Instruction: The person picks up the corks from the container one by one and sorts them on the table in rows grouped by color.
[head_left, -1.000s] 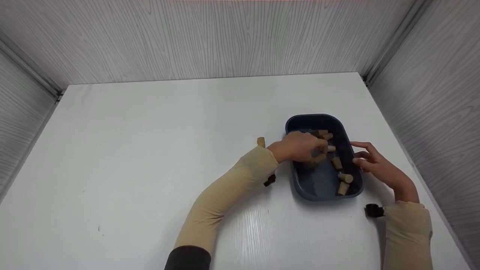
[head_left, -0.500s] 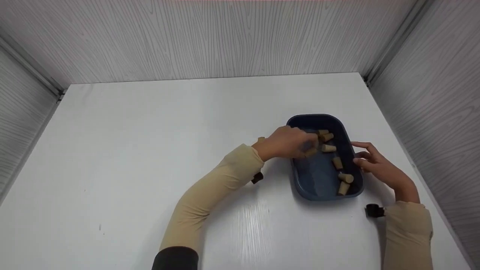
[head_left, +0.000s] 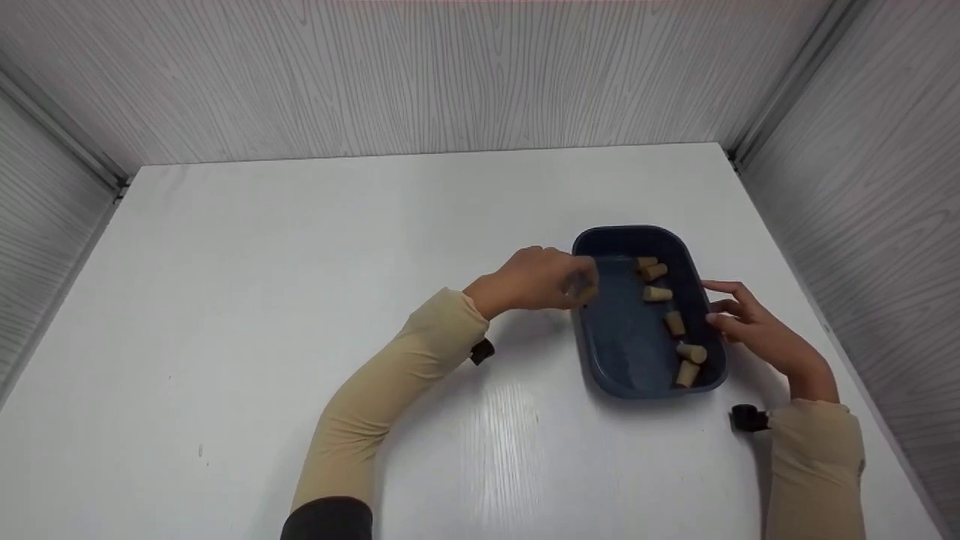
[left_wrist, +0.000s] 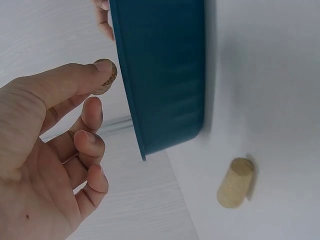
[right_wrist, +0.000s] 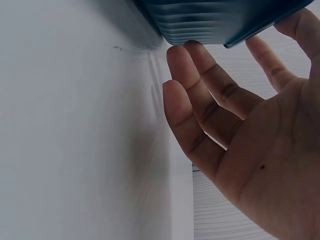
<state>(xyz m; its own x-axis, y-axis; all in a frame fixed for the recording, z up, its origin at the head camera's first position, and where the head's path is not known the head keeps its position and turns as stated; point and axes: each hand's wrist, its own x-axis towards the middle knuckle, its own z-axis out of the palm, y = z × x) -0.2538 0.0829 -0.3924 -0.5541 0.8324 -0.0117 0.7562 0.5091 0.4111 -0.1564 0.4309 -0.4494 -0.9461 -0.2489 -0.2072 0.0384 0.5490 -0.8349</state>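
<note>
In the head view my left hand (head_left: 529, 279) is at the left rim of a dark blue tray (head_left: 626, 345). Its thumb and index finger pinch a cork (left_wrist: 106, 87), seen clearly in the left wrist view, while the other fingers curl loosely. Several tapered corks (head_left: 658, 294) lie inside the tray, mostly along its right side. Another cork (left_wrist: 235, 183) lies on the table outside the tray; the left hand hides it in the head view. My right hand (head_left: 769, 337) touches the tray's right side with relaxed fingers, the thumb at the rim.
The white table (head_left: 300, 300) is bounded by a grey wood-grain panel (head_left: 420, 82) at the back and side panels at left and right. A black wrist camera (head_left: 748, 418) sits beside the right sleeve, close to the table surface.
My left hand has moved left from the middle of the tray to its left rim, carrying the cork. The right hand and the tray have stayed in place.
</note>
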